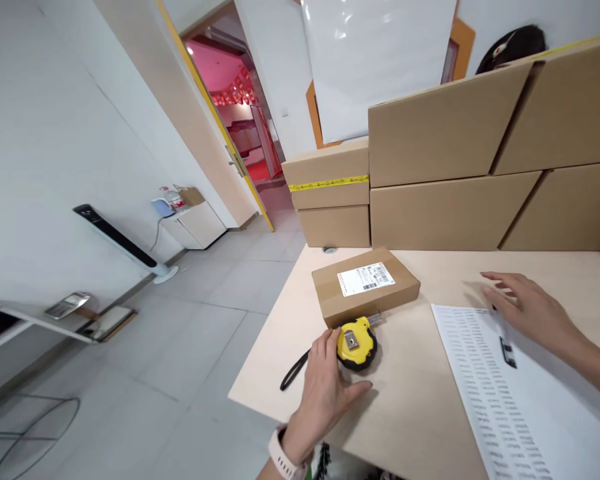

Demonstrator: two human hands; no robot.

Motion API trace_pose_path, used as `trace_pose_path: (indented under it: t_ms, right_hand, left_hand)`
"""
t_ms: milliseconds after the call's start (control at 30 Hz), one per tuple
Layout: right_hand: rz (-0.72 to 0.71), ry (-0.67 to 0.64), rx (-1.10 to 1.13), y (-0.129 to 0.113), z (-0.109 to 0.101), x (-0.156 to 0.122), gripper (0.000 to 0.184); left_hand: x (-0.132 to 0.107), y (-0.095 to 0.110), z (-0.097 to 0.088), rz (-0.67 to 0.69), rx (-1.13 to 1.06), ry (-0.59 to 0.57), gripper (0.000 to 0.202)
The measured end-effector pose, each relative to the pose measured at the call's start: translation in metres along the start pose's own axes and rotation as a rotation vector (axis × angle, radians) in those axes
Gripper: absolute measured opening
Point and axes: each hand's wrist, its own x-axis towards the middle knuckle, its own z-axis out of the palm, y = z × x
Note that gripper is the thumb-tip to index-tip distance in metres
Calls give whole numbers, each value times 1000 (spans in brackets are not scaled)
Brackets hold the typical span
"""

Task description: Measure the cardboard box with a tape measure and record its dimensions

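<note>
A yellow-and-black tape measure (pixel 356 344) lies on the table with a short end of its blade out and a black wrist strap (pixel 295 371) to its left. My left hand (pixel 326 377) is at its near left side, fingertips against the case and thumb spread away, not gripping it. Just behind the tape measure sits a small cardboard box (pixel 365 283) with a white shipping label (pixel 366 279) on top. My right hand (pixel 535 308), fingers stretched out, hovers over printed sheets of paper (pixel 500 407). Below its thumb a pen (pixel 508 352) with a dark clip rests on the paper.
Large cardboard boxes (pixel 445 133) are stacked along the table's back edge; a smaller stack (pixel 330 227) has yellow tape. Behind them, the top of a person's head (pixel 513 48) shows. The table's left edge drops to a tiled floor. A tower fan (pixel 125 240) leans in view, left.
</note>
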Motion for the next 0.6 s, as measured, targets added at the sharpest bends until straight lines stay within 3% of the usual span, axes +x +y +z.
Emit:
trace_pose_path:
  t_ms: [100,200,333,400,500,600]
  right_hand:
    - [-6,-172,191,-46,4,8,46]
    - [35,-305,306,-86,25,17,55]
    - [66,-330,382,-106,56,25,64]
    - [43,-317,356,-107,64,18,64]
    - [37,-271,233,-107,67,-13,62]
    - [-24,-183,137,-109,62,-54,56]
  left_hand:
    - [12,2,9,-25,-8,29,92]
    - [24,6,18,-64,-7,74,82]
    - [22,5,13,-49,-50,85,70]
    - [13,1,-1,-83,-169,52,67]
    - [3,-10,-36,-181,-519,-50,64]
    - [7,-26,-76,-151,-622,-27,65]
